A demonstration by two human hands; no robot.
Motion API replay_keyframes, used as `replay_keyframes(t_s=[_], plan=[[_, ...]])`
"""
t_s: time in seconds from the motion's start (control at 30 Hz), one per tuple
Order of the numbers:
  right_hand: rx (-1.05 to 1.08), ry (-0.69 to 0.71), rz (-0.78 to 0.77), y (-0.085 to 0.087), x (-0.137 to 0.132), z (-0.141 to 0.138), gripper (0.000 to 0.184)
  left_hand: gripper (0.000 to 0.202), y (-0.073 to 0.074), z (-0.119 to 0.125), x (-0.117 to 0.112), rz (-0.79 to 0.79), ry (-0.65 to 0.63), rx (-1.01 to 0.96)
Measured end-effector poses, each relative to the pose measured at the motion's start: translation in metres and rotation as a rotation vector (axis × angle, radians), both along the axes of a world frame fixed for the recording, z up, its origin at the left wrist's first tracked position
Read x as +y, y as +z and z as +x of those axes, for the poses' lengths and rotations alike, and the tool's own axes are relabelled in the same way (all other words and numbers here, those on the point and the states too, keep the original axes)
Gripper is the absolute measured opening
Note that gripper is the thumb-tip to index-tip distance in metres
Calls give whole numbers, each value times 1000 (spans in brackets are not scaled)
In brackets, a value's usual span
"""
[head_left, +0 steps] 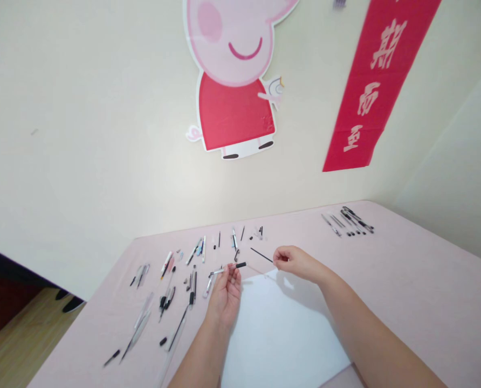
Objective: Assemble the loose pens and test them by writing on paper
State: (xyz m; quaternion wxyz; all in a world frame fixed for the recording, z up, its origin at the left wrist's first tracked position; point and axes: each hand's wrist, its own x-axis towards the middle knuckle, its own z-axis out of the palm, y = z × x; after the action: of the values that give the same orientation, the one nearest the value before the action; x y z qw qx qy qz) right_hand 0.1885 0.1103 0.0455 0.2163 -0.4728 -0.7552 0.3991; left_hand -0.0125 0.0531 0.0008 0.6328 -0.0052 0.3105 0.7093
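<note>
My left hand (227,293), palm turned up, pinches a clear pen barrel with a black grip (240,264) that points to the right. Between the fingertips of my right hand (288,258) is the end of a thin dark pen refill (261,255), which sticks out up and to the left. The refill and the barrel are apart, with a small gap between them. Below both hands lies a white sheet of paper (283,334). Close to my left hand, loose pen parts (210,284) lie on the pink tabletop (418,302).
Several groups of pen parts spread over the left side, among them a barrel with a black grip (191,296) and a black cap (163,341). A row of pens (349,221) lies at the back right. Behind the table stands a wall with a pig cutout (236,113) and red banner (354,118).
</note>
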Motion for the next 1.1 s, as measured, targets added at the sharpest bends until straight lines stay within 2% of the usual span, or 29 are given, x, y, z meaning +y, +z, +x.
replay_keyframes(t_s=[0.13,0.3,0.6,0.9,1.1], plan=[[18,44,-37,6,-1,13,8,15,0,0,0,7,-1,0],[29,113,-128,14,-2,21,8,19,-1,0,1,16,3,5],[1,174,-202,25,-5,33,11,19,-2,-2,1,14,24,-2],[-24,187,-199,24,-5,32,9,22,-1,-1,2,7,20,-14],[-70,133,-132,26,-5,34,11,17,-3,0,-1,45,12,122]])
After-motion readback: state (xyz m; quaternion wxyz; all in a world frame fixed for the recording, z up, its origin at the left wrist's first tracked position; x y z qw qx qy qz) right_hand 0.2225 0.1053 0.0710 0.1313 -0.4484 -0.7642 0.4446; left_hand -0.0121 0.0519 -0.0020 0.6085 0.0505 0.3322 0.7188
